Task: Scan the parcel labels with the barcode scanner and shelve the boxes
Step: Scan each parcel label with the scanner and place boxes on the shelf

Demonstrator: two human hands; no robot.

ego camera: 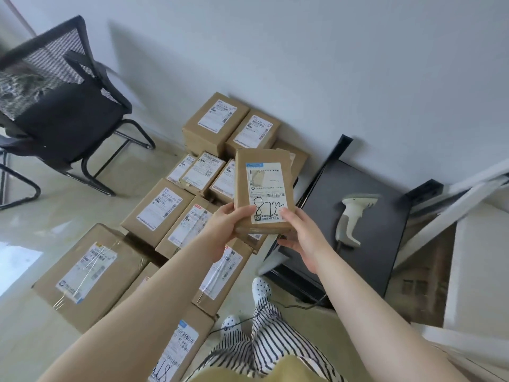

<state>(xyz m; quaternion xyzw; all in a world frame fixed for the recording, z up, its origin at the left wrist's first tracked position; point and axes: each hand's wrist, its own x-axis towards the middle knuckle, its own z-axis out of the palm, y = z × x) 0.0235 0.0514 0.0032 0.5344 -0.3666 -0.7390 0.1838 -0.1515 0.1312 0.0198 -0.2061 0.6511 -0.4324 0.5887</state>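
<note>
I hold a small brown cardboard parcel [263,166] up in front of me, its white label facing me with "8732" handwritten on it. My left hand [224,232] grips its lower left corner, thumb on top. My right hand [301,238] grips the lower right corner from the side and underneath. A white barcode scanner [351,219] lies on a dark shelf board [385,244] to the right, apart from both hands. Several labelled cardboard boxes [157,208] sit stacked on the floor below the parcel.
A black mesh chair [63,111] stands at the left. White shelf frame parts [468,194] run along the right edge. My feet [261,288] in dotted slippers stand beside the boxes, with the scanner's cable on the floor near them. A white wall is behind.
</note>
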